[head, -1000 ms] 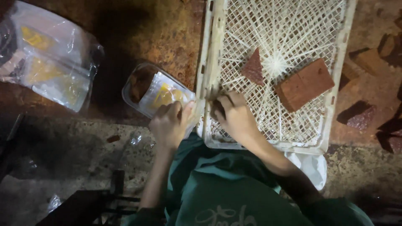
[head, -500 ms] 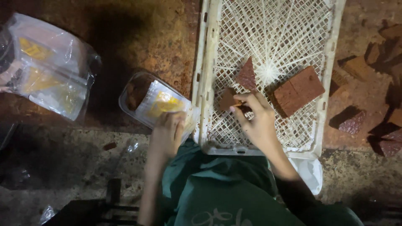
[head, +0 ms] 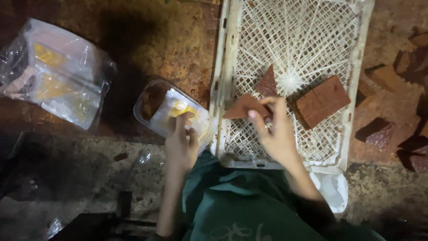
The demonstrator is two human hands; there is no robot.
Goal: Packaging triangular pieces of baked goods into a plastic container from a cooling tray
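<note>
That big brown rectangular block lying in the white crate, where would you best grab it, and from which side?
Probably across its two long sides, coming down from above. The brown block lies flat and slanted on the white crate mesh, with both long edges free; the triangular piece lies apart from it, to its left.

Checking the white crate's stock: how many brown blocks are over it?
3: a large rectangular block right of centre, a triangular piece at the middle, and a piece held in the right hand. More may be hidden beneath.

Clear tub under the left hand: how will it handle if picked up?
The tub looks thin and clear, so probably light and flexible. The left hand rests on its near edge; a one-sided lift may tilt it. Its glossy lid could be slippery.
</note>
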